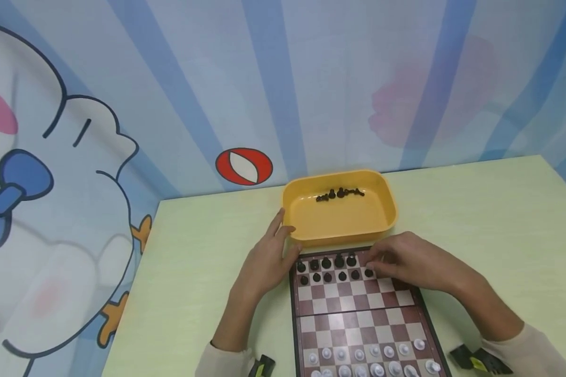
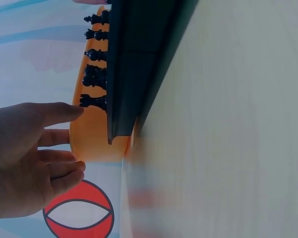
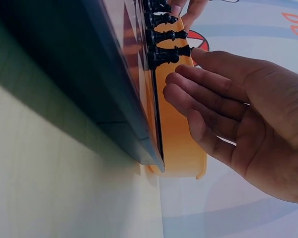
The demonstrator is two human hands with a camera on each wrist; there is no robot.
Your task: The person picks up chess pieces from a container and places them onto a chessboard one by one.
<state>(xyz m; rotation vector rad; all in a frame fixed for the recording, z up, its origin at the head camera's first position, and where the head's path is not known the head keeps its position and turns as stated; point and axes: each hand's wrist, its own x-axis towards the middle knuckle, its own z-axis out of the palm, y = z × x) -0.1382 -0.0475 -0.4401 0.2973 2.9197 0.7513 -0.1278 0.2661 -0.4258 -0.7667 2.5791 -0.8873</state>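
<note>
A chessboard [image 1: 354,303] with red-brown and pale squares lies on the table; black chess pieces stand in two rows at its far end and white chess pieces [image 1: 376,369] at the near end. My left hand [image 1: 266,262] spreads its fingers at the board's far left corner and the tray's rim, beside a black rook [image 2: 93,101]. Over the board's far right part is my right hand [image 1: 412,262], its thumb and index fingertips close by a black pawn [image 1: 369,273]. In the right wrist view those fingers are loosely bent and apart; whether they touch the pawn is unclear.
A yellow tray [image 1: 339,230] stands just beyond the board, with several small black chess pieces [image 1: 340,192] lying along its far side. A wall [image 1: 330,104] printed with cartoons rises behind the pale table [image 1: 207,251]. Black devices [image 1: 483,360] are strapped at both wrists.
</note>
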